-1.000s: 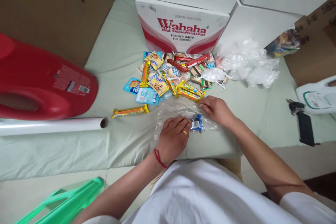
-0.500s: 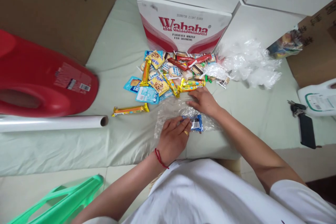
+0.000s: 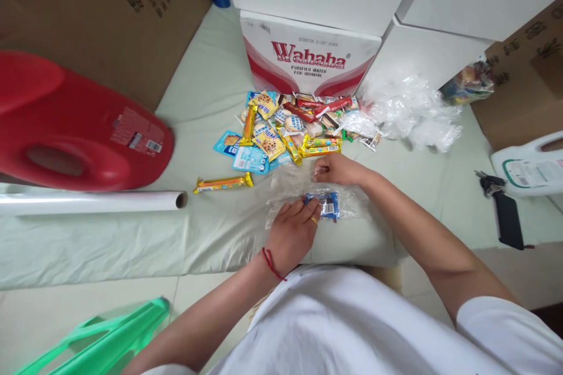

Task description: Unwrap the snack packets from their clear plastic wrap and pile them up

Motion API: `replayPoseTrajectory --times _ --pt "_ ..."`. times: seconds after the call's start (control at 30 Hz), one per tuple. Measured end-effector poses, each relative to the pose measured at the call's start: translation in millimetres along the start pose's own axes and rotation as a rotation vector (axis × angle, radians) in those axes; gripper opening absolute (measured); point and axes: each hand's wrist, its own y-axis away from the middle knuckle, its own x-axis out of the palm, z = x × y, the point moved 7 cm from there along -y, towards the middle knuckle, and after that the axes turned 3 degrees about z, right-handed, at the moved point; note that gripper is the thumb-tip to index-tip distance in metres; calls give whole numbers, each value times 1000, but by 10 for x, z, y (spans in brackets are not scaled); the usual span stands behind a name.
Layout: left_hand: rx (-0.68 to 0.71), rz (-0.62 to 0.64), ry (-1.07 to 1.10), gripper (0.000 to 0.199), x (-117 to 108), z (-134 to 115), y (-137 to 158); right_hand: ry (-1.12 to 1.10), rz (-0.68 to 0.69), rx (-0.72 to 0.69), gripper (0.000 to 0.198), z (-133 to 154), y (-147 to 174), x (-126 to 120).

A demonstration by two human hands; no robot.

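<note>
My left hand (image 3: 295,228) lies flat, fingers stretched out, pressing on a clear plastic bag (image 3: 354,202) and the left end of a blue snack packet (image 3: 329,205). The packet seems to be inside or under the film; I cannot tell which. My right hand (image 3: 341,170) is closed in a pinch at the bag's far edge, with film at its fingertips. Just beyond it is a pile of wrapped snacks (image 3: 292,123), with yellow sticks, blue packets and red bars. One yellow snack stick (image 3: 223,183) lies apart, left of the bag.
Behind the pile stands a Wahaha carton (image 3: 308,58), with crumpled clear bags (image 3: 413,111) to its right. A red jug (image 3: 88,129) and a white roll (image 3: 92,202) are on the left. Keys and a black case (image 3: 508,220) lie by a white bottle (image 3: 532,164) on the right.
My right hand has gone from spread fingers to a pinch at the bag's edge, drawing slightly nearer. My left hand stays on the packet. The camera view has shifted slightly.
</note>
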Motion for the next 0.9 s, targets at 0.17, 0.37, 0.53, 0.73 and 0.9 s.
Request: replayPoseTrajectory --times 0.17,0.37,0.53,0.73,0.9 --pt "-15 -25 -1 31 -12 -13 -6 123 -133 -287 17 445 506 62" --pt "4 -80 336 32 -68 71 148 299 -113 -276 47 454 931 676" --pt "-358 -248 578 31 -13 606 428 412 -95 -224 50 455 886 867" --pt "-468 -83 480 94 138 1071 207 553 -28 -194 44 600 873 860" --pt "-107 10 714 74 32 964 -94 519 -30 -177 41 566 880 887"
